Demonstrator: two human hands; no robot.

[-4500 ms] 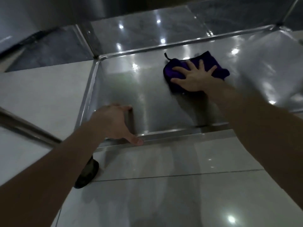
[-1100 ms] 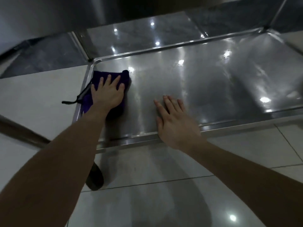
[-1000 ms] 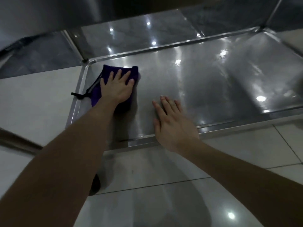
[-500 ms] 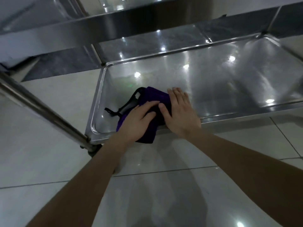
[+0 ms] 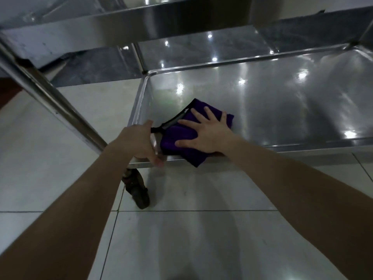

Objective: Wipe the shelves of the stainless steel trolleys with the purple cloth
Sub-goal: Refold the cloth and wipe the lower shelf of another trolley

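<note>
Pressing one purple cloth (image 5: 176,134), right hand (image 5: 209,136) spread flat; left hand (image 5: 138,142) grips one shelf (image 5: 262,102) corner.

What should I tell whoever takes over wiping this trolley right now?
Left hand grips the near left corner of the bottom shelf.
Right hand lies flat, fingers spread, pressing on the purple cloth.
The cloth sits by that corner, one end hanging over the front rim.
Done: this shelf is being wiped; how much is clean does not show.
Left: probably the rest of this shelf, then the upper shelf.
</note>
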